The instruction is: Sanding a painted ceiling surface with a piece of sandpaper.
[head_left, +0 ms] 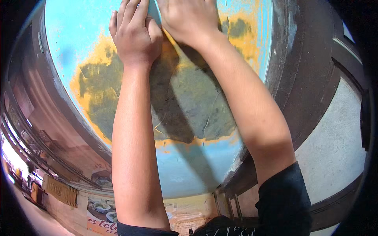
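Head view only. I had both bare hands up on the painted panel (pixel 189 169), toward its far edge, which ran out of the frame. Left hand (pixel 136 37): back to camera, fingers straight and close together, tips cut off at the top. Right hand (pixel 191 19): just beside it, wrist bent inward, fingers mostly cropped. State of either grip: couldn't tell. A narrow blue-grey strip (pixel 154 11) showed between the hands; I couldn't say whether it was a held tool or just paint.

The panel filled the middle, blue toward its near edge and left side, with a big dark patch (pixel 197 98) at its centre and a ragged yellow margin (pixel 103 49) around that. Lying or standing, I couldn't tell.

Step in hand, my guess: working the surface with both hands, probably rubbing or scraping around the patch. The next move seemed to call for flat, even pressure along a straight stroke, both hands together, wrists clear of the panel's dark frame (pixel 281 59). Contact itself was out of shot, so pressure was unreadable.
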### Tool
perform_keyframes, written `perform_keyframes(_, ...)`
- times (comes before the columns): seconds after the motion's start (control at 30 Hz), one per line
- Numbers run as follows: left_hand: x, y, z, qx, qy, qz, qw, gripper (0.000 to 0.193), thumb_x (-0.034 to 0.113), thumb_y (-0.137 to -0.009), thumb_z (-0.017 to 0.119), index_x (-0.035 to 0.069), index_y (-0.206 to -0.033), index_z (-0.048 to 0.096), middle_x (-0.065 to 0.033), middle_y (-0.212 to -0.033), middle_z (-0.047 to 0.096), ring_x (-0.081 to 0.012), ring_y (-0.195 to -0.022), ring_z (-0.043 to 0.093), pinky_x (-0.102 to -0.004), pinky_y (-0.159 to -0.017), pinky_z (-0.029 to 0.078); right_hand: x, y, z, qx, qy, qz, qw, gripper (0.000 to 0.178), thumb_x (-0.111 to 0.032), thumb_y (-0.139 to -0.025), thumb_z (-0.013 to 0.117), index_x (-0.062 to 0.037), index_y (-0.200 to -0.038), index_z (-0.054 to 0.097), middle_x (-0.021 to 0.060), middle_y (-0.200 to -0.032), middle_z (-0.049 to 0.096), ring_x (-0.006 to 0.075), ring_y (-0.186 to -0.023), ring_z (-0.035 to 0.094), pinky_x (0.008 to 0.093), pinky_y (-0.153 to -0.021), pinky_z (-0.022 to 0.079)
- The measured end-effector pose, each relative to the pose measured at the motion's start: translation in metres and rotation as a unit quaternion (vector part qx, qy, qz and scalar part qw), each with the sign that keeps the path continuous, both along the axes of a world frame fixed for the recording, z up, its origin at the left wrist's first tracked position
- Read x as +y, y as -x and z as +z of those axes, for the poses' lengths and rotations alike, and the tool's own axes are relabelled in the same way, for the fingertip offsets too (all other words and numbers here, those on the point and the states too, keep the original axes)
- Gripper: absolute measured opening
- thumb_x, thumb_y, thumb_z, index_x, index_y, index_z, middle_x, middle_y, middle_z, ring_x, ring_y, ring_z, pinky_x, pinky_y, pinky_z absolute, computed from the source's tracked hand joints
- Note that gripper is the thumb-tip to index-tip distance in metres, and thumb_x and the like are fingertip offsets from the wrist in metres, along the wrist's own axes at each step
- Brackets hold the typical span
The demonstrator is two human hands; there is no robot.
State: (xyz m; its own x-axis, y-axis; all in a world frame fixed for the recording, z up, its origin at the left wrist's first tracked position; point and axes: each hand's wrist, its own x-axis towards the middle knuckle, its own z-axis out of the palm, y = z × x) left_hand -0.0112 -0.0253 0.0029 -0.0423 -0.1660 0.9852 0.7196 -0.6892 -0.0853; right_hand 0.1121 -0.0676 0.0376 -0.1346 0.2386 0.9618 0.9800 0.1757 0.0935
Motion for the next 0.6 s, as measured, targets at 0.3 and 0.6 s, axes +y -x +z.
perform_keyframes(0.3,0.004,-0.002,-0.001,0.019,-0.009,0.029,0.999,0.052,0.016,-0.090,0.046,-0.001,-0.137,0.063,-0.0194,-0.147,0.059,-0.0396,-0.145,0.045,-0.0533,-0.123,0.027,0.001,-0.021,0.017,-0.031,-0.030,-0.114,0.993,0.066,-0.041,-0.111,0.025,-0.0054,-0.166,0.016,0.0108,-0.174,0.012,0.0289,-0.161,0.010,0.0500,-0.130,0.006)
perform_keyframes(0.6,0.030,0.006,0.000,0.035,-0.117,0.015,0.992,0.051,0.010,-0.090,0.049,0.013,-0.137,0.066,-0.0028,-0.148,0.061,-0.0284,-0.145,0.049,-0.0489,-0.122,0.029,0.006,-0.043,-0.028,-0.039,-0.025,-0.019,0.999,0.067,-0.040,-0.110,0.032,-0.0045,-0.165,0.020,0.0117,-0.173,0.015,0.0295,-0.160,0.013,0.0521,-0.129,0.009)
